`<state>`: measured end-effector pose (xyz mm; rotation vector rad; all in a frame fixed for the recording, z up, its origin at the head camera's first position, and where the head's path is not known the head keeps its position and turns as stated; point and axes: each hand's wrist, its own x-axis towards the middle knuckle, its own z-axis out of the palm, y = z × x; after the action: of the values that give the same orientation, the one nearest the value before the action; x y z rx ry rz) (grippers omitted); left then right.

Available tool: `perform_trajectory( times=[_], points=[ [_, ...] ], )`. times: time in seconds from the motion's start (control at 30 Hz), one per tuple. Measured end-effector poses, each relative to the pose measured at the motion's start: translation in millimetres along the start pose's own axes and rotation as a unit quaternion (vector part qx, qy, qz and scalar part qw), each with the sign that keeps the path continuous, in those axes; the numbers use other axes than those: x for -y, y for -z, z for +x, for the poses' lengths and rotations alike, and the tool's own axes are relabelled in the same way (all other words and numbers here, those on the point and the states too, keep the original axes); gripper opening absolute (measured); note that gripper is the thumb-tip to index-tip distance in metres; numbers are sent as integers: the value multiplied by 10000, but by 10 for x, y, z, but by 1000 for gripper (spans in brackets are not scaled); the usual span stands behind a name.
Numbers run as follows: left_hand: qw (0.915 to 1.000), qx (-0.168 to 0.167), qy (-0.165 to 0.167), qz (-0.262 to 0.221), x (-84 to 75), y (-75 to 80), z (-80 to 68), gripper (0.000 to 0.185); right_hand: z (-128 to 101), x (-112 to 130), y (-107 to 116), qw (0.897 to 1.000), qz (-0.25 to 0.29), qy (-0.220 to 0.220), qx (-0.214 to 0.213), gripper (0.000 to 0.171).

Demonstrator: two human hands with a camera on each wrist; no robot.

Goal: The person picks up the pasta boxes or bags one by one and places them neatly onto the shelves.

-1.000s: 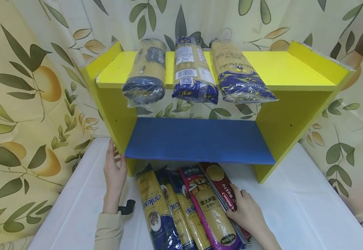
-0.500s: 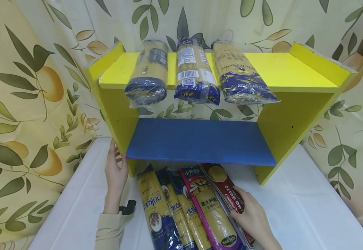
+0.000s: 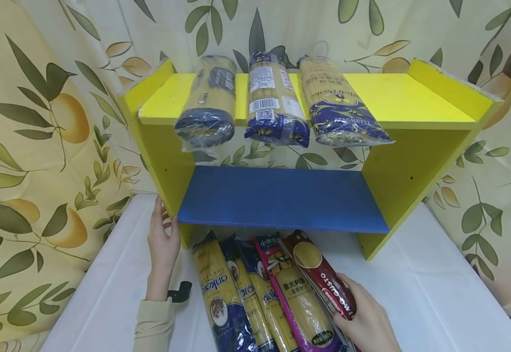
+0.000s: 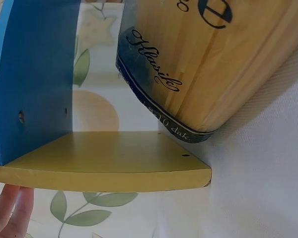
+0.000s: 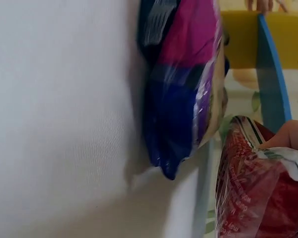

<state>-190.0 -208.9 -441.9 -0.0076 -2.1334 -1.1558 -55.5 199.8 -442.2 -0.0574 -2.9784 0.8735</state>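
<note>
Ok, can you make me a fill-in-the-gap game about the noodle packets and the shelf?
1. The top shelf is yellow and holds ___ packets of spaghetti.
2. The middle shelf is painted ___.
3. The right hand grips the ___ packet, the one at the right end of the row on the table.
4. The left hand rests on the shelf's yellow ___ panel.

Missing words: three; blue; red; side

light: bright, even | shadows: soft | head view: edges bowed | wrist views: close, blurred
</note>
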Motion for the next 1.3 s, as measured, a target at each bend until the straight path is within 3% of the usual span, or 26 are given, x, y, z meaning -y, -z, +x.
perform_trajectory(
  times=[0.3,0.63,0.73,0.97,1.2,1.3],
  points=[
    [10000,25,55,48,1,4,0,73,-224,104,131,9981,-253,427,-366,81],
    [10000,25,63,53,14,5,4,74,-401,141,338,9967,-402,609,-360,87],
    [10000,31,75,36,10,2,6,74,-453,111,409,9973,-489,526,-166,87],
    [10000,8,28,-8,6,6,18,74,-544,4,574,9940,-324,972,-385,92],
    [10000,-49,2,19,19,11,17,73,-558,-84,865,9909,-170,1317,-225,101],
    [10000,-75,-10,24,27,7,13,73,-505,-205,985,9840,-196,1767,-82,105]
  ],
)
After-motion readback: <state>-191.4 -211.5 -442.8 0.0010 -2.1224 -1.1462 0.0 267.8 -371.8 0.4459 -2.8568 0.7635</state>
